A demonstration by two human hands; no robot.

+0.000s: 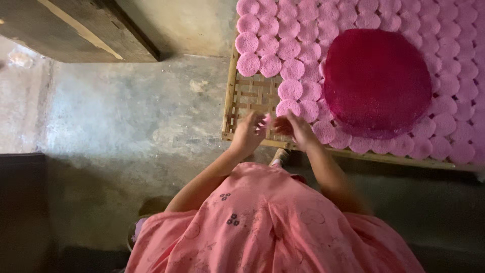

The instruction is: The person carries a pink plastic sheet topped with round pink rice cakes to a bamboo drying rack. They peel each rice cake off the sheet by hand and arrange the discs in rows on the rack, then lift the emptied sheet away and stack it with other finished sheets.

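Observation:
A bamboo lattice tray [251, 96] lies on the floor, covered with several overlapping round pink discs [290, 48]. A large dark magenta round slab [376, 81] rests on top of them. My left hand [247, 134] and my right hand [301, 130] meet over the tray's bare near-left corner. A small pink disc [266, 120] shows between the fingertips, pinched by my left hand. My right hand's fingertips reach toward the same disc, but motion blur hides whether they grip it. My pink patterned garment [268, 222] fills the lower view.
Rough grey concrete floor [131, 116] spreads to the left of the tray. A dark wooden beam [86, 30] crosses the upper left. A dark edge [22, 202] runs along the lower left, and a foot [279, 156] shows under the tray's near rim.

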